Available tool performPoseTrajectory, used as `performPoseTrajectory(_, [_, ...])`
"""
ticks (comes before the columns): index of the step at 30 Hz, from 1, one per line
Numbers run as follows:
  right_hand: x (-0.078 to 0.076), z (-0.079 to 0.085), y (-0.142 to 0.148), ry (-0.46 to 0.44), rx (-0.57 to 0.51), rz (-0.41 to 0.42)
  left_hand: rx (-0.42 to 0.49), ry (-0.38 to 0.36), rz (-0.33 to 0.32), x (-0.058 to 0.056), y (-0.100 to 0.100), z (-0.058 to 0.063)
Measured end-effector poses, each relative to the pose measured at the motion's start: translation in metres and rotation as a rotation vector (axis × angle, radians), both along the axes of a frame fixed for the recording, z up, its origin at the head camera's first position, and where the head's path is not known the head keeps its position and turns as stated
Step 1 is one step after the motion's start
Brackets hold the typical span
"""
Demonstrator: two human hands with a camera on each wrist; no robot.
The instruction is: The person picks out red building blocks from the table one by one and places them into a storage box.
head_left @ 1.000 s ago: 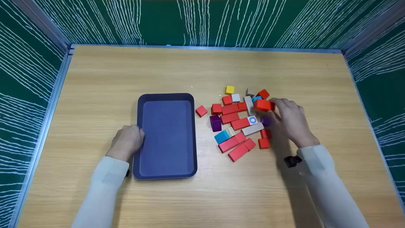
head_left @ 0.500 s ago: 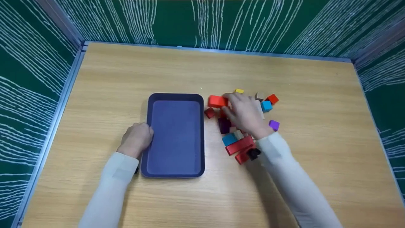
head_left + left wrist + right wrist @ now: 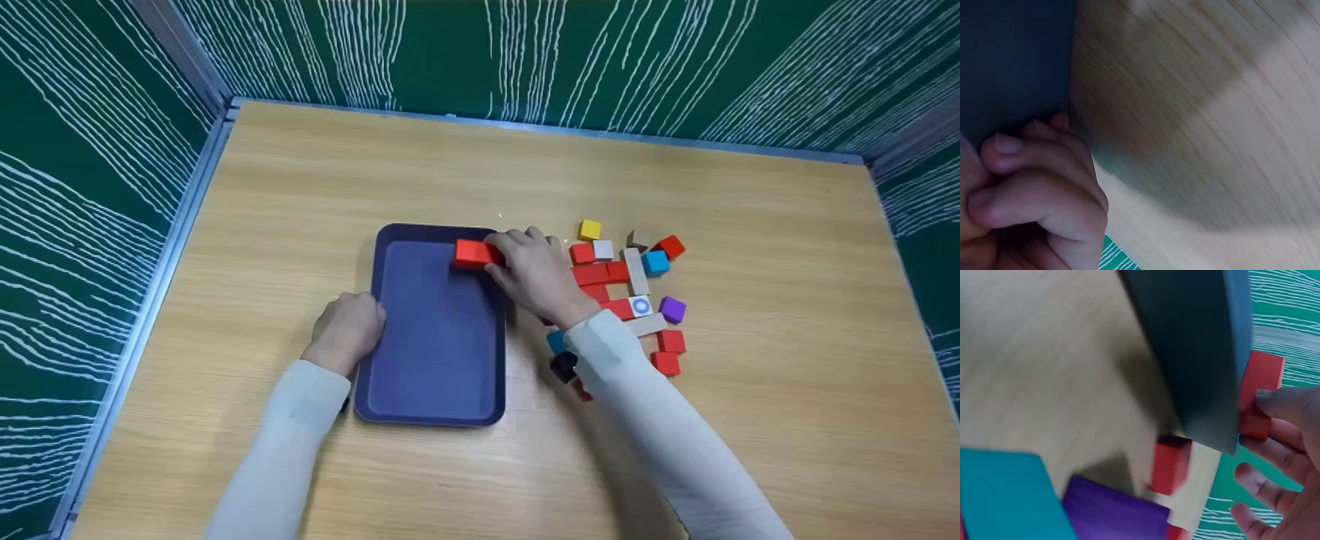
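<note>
My left hand (image 3: 346, 330) grips the left rim of a dark blue rectangular tray (image 3: 431, 360). In the left wrist view its curled fingers (image 3: 1044, 197) lie against the tray's wall (image 3: 1010, 67). A red rectangular block (image 3: 474, 254) is pinched between the thumb and fingers of my right hand (image 3: 541, 276), over the tray's upper right part. The right wrist view has this block (image 3: 1264, 377) just past the tray's edge, the other fingers spread beside it. Below, on the table, stand a small red block (image 3: 1171, 466), a purple block (image 3: 1114, 512) and a blue block (image 3: 1010, 495).
Right of the tray lies a loose group of red, grey and white blocks, partly hidden by my right arm. A yellow cube (image 3: 589, 229), a blue cube (image 3: 655, 262) and a purple block (image 3: 673, 309) lie at its edges. Green panels (image 3: 450, 52) border the wooden table (image 3: 337, 172).
My right hand has carried the red block leftward from the right side of the group, across the other blocks, to over the tray. The left hand keeps its hold on the tray.
</note>
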State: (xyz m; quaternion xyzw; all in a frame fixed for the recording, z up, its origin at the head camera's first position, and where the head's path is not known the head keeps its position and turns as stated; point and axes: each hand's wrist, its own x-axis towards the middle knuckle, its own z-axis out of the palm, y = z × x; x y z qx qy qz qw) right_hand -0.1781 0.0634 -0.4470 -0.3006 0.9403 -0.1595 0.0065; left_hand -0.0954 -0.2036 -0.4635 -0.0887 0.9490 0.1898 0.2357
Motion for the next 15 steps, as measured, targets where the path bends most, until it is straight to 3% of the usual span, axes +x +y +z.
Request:
performPoseTrajectory(6, [-0.001, -0.015, -0.001, -0.009, 0.026, 0.000, 0.004, 0.002, -0.012, -0.001, 0.002, -0.002])
performPoseTrajectory(15, [-0.002, -0.020, -0.007, -0.020, 0.065, -0.002, 0.007, 0.030, -0.015, 0.001, -0.002, -0.003])
